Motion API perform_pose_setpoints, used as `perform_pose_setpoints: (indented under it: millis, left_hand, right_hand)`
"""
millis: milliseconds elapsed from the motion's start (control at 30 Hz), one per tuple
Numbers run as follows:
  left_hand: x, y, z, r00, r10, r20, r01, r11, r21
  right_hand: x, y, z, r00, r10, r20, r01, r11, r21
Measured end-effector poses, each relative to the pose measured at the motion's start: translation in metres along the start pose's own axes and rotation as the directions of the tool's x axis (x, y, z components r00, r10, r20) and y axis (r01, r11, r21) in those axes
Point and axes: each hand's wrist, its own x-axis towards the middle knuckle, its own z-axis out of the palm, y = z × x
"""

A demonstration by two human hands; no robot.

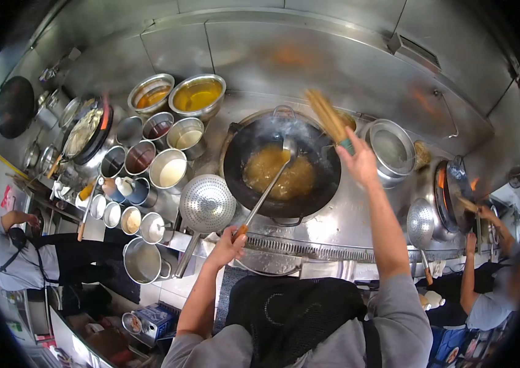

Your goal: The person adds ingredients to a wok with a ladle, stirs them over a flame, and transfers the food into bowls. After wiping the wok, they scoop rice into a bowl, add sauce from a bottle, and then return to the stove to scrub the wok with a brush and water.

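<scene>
- The left hand (228,244) was wrapped around the end of a long ladle (267,189); its handle ran up and to the right, and its bowl sat in the wok (280,168), dipped into a brownish, glossy liquid.
- The right hand (361,162) was raised over the wok's right rim, fingers closed around the lower end of a bamboo brush (327,115); the brush pointed up and to the left and was blurred.
- The wok — dark, round, with a metal loop handle at its far edge — sat in the middle of the steel surface (345,221), with steam over its far side.
- Just left of the wok lay a perforated strainer (206,203), face up, its handle slanting down toward the near edge.
- Further left stood a cluster of round metal containers (168,169) holding liquids and pastes of different colours; two wide bowls (196,95) of yellowish and orange liquid stood behind them against the steel back wall.
- To the right of the wok stood a metal pot (393,149) with a sieve set in it.
- At the far right another person's hand (486,213) worked at a second wok (450,193), with flame showing beside it; a second strainer (421,224) lay near that person.
- At the far left a third person (15,257) in a grey shirt and dark apron stood bent over — what their hands were doing could not be told.
</scene>
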Motion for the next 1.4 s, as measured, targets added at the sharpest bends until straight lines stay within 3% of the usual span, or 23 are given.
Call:
perform_pose_setpoints:
  millis: [33,100,133,200,333,400,433,467,500,533,600,700,767,800,867,900,1000,1067,1133,1167,1200,1300,1400]
  left_hand:
    - [0.006,-0.006,-0.001,0.994,0.106,-0.027,-0.096,0.964,0.247]
    - [0.013,-0.002,0.001,0.968,0.251,0.029,-0.208,0.727,0.655]
    - [0.014,-0.001,0.003,0.966,0.255,0.032,-0.213,0.725,0.655]
    - [0.018,0.005,0.003,0.983,0.150,0.104,-0.179,0.907,0.382]
    - [0.007,-0.020,0.009,0.977,0.129,0.168,-0.164,0.963,0.212]
    - [0.002,-0.022,0.011,0.883,0.453,0.120,-0.468,0.839,0.278]
    - [-0.003,-0.017,0.013,0.896,0.428,0.117,-0.444,0.863,0.240]
    - [-0.004,-0.016,0.012,0.889,0.438,0.132,-0.458,0.855,0.245]
    - [-0.007,-0.021,0.009,0.905,0.404,0.131,-0.424,0.881,0.209]
    - [-0.010,-0.020,0.008,0.920,0.371,0.130,-0.390,0.904,0.175]
    - [-0.016,-0.021,0.005,0.893,0.433,0.123,-0.444,0.892,0.083]
    - [-0.028,-0.012,0.007,0.917,0.383,0.116,-0.391,0.918,0.064]
    - [-0.031,-0.006,0.004,0.897,0.182,0.402,-0.048,0.946,-0.319]
    - [-0.035,0.001,0.010,0.897,0.180,0.404,-0.048,0.948,-0.315]
    - [-0.049,0.027,0.029,0.753,0.291,0.590,0.059,0.863,-0.501]
    - [-0.055,0.039,0.046,0.870,0.188,0.455,0.016,0.913,-0.408]
    - [-0.045,0.050,0.069,0.900,0.220,0.376,-0.082,0.933,-0.350]
    - [-0.039,0.047,0.086,0.903,0.209,0.375,-0.146,0.971,-0.189]
    - [-0.031,0.028,0.089,0.920,0.214,0.328,-0.176,0.974,-0.143]
    - [-0.032,0.024,0.092,0.910,0.218,0.354,-0.174,0.973,-0.153]
    - [-0.031,0.016,0.092,0.905,0.213,0.368,-0.171,0.975,-0.143]
    - [-0.027,0.000,0.090,0.933,0.299,0.200,-0.332,0.929,0.162]
    - [-0.021,-0.006,0.093,0.879,0.456,0.142,-0.472,0.784,0.403]
  right_hand:
    - [0.005,-0.009,-0.021,1.000,0.002,-0.008,-0.002,1.000,0.000]
    - [0.014,-0.030,-0.071,0.993,0.029,-0.114,-0.017,0.994,0.106]
    - [0.018,-0.035,-0.089,0.992,0.029,-0.119,-0.017,0.995,0.103]
    - [0.024,-0.037,-0.119,0.968,-0.004,-0.251,0.038,0.990,0.133]
    - [0.030,-0.028,-0.130,0.926,0.043,-0.376,0.021,0.986,0.165]
    - [0.026,-0.011,-0.106,0.898,-0.088,-0.431,0.142,0.985,0.096]
    - [0.022,-0.004,-0.106,0.893,-0.078,-0.443,0.130,0.987,0.090]
    - [0.020,0.003,-0.109,0.997,-0.075,-0.031,0.070,0.987,-0.142]
    - [0.020,0.009,-0.114,0.928,0.045,0.370,0.102,0.924,-0.368]
    - [0.025,0.024,-0.118,0.936,0.049,0.349,0.091,0.923,-0.373]
    - [0.040,0.061,-0.132,0.799,0.061,0.598,0.305,0.816,-0.491]
    - [0.043,0.061,-0.189,0.955,-0.048,0.292,0.165,0.906,-0.390]
    - [0.042,0.041,-0.225,0.996,-0.082,0.027,0.085,0.981,-0.173]
    - [0.043,0.031,-0.243,0.997,-0.072,-0.025,0.067,0.984,-0.166]
    - [0.042,0.028,-0.268,0.982,-0.100,-0.159,0.093,0.994,-0.049]
    - [0.041,0.030,-0.269,0.982,-0.090,-0.167,0.084,0.995,-0.047]
    - [0.031,0.035,-0.264,0.940,0.042,-0.338,0.068,0.950,0.306]
    - [0.027,0.058,-0.222,0.884,0.010,-0.468,0.110,0.967,0.229]
    - [0.007,0.092,-0.191,0.990,-0.117,-0.079,0.110,0.990,-0.083]
    - [-0.005,0.095,-0.182,0.975,-0.058,0.212,0.114,0.958,-0.264]
    - [-0.014,0.097,-0.177,0.876,0.056,0.480,0.173,0.891,-0.419]
    - [-0.029,0.128,-0.191,0.789,0.155,0.595,0.221,0.831,-0.511]
    - [-0.040,0.149,-0.230,0.978,0.086,0.190,-0.008,0.925,-0.380]
